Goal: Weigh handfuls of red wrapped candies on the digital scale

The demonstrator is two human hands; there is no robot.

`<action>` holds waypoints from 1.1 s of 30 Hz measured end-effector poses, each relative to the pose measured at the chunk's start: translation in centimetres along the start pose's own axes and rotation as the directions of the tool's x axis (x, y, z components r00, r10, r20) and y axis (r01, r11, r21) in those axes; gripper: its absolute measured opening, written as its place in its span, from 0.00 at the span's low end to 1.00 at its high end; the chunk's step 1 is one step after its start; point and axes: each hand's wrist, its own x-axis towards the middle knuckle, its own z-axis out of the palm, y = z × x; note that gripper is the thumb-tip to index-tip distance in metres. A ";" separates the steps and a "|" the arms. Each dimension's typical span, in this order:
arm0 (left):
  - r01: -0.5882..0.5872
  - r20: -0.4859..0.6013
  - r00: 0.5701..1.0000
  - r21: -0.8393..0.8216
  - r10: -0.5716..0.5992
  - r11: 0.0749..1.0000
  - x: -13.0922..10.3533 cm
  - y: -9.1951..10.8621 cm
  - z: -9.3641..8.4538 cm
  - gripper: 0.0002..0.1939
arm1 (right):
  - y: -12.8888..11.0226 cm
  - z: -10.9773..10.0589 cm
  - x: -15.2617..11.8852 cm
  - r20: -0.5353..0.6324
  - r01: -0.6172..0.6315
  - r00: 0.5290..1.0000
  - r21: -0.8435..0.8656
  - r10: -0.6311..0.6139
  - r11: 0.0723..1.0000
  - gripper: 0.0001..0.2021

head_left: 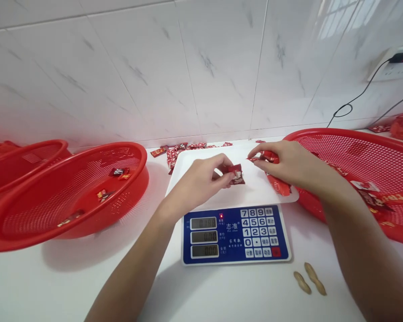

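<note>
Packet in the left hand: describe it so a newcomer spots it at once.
Find the scale with the blue panel on the table. Over its white tray, the left hand pinches the packet by one end. It is dark red with a pale patch, unlike the brighter red wrapper near the right hand.

Right hand (287,163) partly covers red packet (279,185). Right basket (366,152) runs off the picture edge. Top display (203,223) digits too faint.

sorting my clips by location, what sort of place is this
Probably a small indoor weighing station: a digital scale, red baskets holding wrapped packets, and a tiled wall behind.
</note>
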 end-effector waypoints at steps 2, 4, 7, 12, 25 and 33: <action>0.025 -0.078 0.997 0.109 -0.016 0.994 0.2 -0.2 0.1 0.06 | -0.2 -0.8 -0.6 -0.025 0.006 1.000 0.030 -0.005 1.000 0.15; 0.031 -0.226 0.974 0.170 0.008 0.985 0.2 -0.2 -0.3 0.05 | -0.2 -1.2 -0.8 -0.029 0.025 0.999 0.047 -0.024 0.999 0.16; 0.031 -0.362 0.931 0.180 0.037 0.983 -0.3 0.4 -1.6 0.02 | 0.0 -1.0 -0.7 -0.008 0.043 0.999 0.055 -0.042 0.998 0.16; 0.025 -0.329 0.944 0.057 -0.005 0.998 -1.1 1.3 -2.9 0.04 | 0.2 0.4 -0.1 0.182 0.131 0.975 -0.007 -0.128 0.991 0.19; -0.149 -0.249 0.949 0.178 0.191 0.973 -1.3 1.8 -2.0 0.02 | -0.5 -0.3 -0.7 0.077 0.112 0.991 -0.028 -0.110 0.993 0.19; -0.149 -0.357 0.910 0.195 0.212 0.969 -1.2 2.0 -1.7 0.03 | -0.4 -0.5 -0.8 0.026 0.151 0.988 0.000 -0.150 0.989 0.19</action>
